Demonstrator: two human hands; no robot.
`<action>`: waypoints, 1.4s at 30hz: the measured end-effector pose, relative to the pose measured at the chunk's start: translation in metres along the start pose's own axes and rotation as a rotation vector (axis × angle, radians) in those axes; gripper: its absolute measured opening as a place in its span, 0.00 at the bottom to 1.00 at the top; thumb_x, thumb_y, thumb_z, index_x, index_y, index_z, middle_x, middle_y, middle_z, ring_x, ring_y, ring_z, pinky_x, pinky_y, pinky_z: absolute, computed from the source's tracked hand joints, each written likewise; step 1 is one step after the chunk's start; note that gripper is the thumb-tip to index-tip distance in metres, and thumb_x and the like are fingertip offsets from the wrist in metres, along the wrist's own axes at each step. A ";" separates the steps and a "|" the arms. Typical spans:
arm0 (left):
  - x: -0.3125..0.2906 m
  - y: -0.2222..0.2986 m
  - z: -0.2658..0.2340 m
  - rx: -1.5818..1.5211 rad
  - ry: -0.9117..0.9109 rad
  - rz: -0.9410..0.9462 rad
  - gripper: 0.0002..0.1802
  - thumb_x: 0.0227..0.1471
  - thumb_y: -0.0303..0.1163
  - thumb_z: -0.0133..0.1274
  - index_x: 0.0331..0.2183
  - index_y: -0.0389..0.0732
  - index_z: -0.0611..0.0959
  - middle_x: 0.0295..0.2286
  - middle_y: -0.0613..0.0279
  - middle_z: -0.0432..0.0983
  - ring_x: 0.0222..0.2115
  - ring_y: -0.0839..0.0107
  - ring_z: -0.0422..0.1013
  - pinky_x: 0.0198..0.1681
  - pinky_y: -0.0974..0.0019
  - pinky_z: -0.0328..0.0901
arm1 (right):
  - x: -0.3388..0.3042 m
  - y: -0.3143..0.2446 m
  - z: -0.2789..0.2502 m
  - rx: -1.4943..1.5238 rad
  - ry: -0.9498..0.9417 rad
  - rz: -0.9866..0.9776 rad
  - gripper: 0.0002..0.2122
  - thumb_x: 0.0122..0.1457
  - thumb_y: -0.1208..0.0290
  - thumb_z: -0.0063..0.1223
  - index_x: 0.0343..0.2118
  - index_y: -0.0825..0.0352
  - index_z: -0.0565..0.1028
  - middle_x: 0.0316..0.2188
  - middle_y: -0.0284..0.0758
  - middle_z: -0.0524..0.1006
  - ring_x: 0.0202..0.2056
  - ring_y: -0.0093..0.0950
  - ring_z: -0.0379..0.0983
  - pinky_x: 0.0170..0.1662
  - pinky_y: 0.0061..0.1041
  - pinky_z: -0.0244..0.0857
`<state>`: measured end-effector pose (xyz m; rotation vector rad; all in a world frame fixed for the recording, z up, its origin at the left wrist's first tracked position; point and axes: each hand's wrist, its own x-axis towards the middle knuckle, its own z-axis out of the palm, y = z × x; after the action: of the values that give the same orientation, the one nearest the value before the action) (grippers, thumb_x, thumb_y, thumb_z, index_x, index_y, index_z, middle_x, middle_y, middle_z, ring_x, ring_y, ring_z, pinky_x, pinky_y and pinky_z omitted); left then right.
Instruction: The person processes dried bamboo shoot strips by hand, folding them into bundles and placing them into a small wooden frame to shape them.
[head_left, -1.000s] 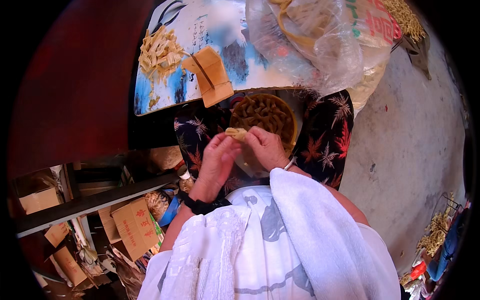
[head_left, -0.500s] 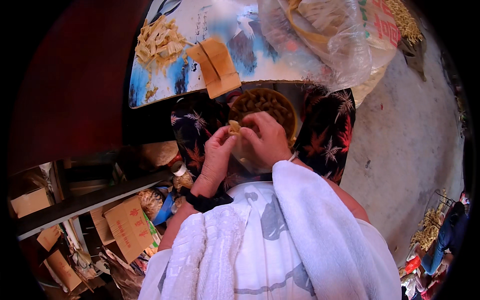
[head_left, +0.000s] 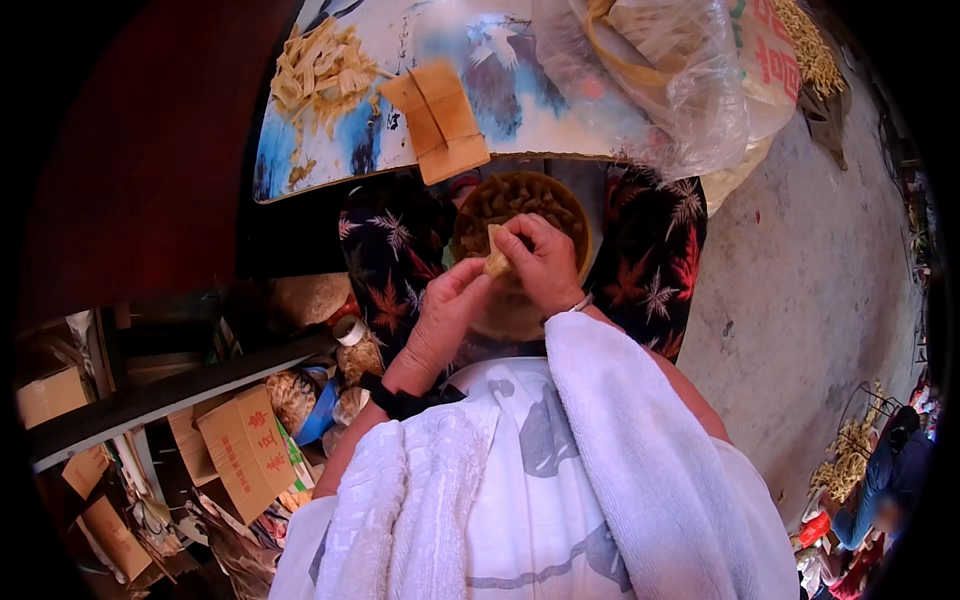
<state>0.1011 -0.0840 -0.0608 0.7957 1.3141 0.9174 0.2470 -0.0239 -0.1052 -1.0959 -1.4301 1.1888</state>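
Observation:
A small pale yellow, folded strip-like piece point(head_left: 494, 252) is pinched between my two hands, over the near part of a round yellow-rimmed tub point(head_left: 588, 250). My right hand point(head_left: 545, 265) grips its upper part between thumb and fingers. At its lower end, the thumb and fingertips of my left hand point(head_left: 450, 305) close on it. Inside the tub lie many short brownish pieces point(head_left: 520, 195). On the board ahead, a heap of pale yellow flat strips point(head_left: 322, 70) sits at the left, beside a bent piece of brown cardboard point(head_left: 440, 120).
The painted board point(head_left: 380, 150) spans the space beyond my knees. A clear plastic bag point(head_left: 690, 90) rests on its right side, against a pale printed sack point(head_left: 765, 60). To my left stand a shelf edge point(head_left: 180, 395) and cardboard boxes point(head_left: 248, 450). Concrete floor point(head_left: 800, 300) lies at the right.
Both hands have shifted slightly right with the piece. It now stands more upright and shows longer between the fingers. My right hand has turned, and the view has moved a little.

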 end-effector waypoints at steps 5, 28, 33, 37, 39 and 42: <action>0.002 0.000 -0.004 -0.118 0.065 0.078 0.06 0.57 0.30 0.52 0.36 0.39 0.79 0.30 0.72 0.75 0.31 0.85 0.69 0.35 0.79 0.65 | -0.004 -0.007 0.005 0.511 -0.307 0.397 0.10 0.58 0.71 0.56 0.40 0.70 0.73 0.32 0.30 0.76 0.32 0.18 0.71 0.35 0.20 0.66; -0.004 0.015 -0.027 0.065 0.012 -0.064 0.08 0.57 0.31 0.50 0.28 0.40 0.80 0.18 0.76 0.68 0.17 0.89 0.59 0.19 0.81 0.54 | 0.008 -0.027 -0.014 0.282 -0.321 0.453 0.07 0.59 0.67 0.55 0.36 0.64 0.74 0.21 0.24 0.73 0.20 0.12 0.66 0.23 0.11 0.58; 0.020 0.075 -0.032 0.357 0.024 0.296 0.08 0.56 0.30 0.51 0.32 0.36 0.81 0.20 0.72 0.72 0.21 0.84 0.65 0.24 0.76 0.62 | 0.051 -0.076 -0.021 0.069 -0.246 0.071 0.06 0.63 0.72 0.47 0.39 0.68 0.73 0.22 0.25 0.74 0.22 0.12 0.67 0.24 0.14 0.63; 0.062 0.102 -0.047 0.512 0.168 0.531 0.08 0.57 0.31 0.53 0.32 0.37 0.80 0.19 0.74 0.69 0.18 0.87 0.61 0.20 0.79 0.57 | 0.109 -0.092 -0.007 -0.111 -0.100 -0.123 0.07 0.60 0.71 0.51 0.35 0.69 0.72 0.21 0.39 0.75 0.23 0.30 0.74 0.28 0.25 0.66; 0.079 0.118 -0.053 0.535 0.229 0.587 0.08 0.56 0.31 0.54 0.31 0.36 0.80 0.19 0.74 0.68 0.19 0.86 0.61 0.22 0.78 0.58 | 0.131 -0.084 0.003 -0.181 -0.014 -0.243 0.06 0.59 0.71 0.52 0.34 0.69 0.71 0.23 0.44 0.75 0.25 0.39 0.73 0.29 0.30 0.65; 0.106 0.121 -0.059 0.524 0.280 0.670 0.08 0.55 0.31 0.54 0.31 0.36 0.80 0.19 0.73 0.68 0.21 0.84 0.62 0.25 0.77 0.59 | 0.147 -0.080 0.012 -0.232 0.061 -0.271 0.06 0.58 0.71 0.52 0.34 0.68 0.71 0.27 0.46 0.74 0.30 0.47 0.71 0.31 0.36 0.64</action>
<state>0.0324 0.0627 -0.0059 1.6244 1.5912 1.2539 0.2078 0.1088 -0.0096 -1.0438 -1.6390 0.8068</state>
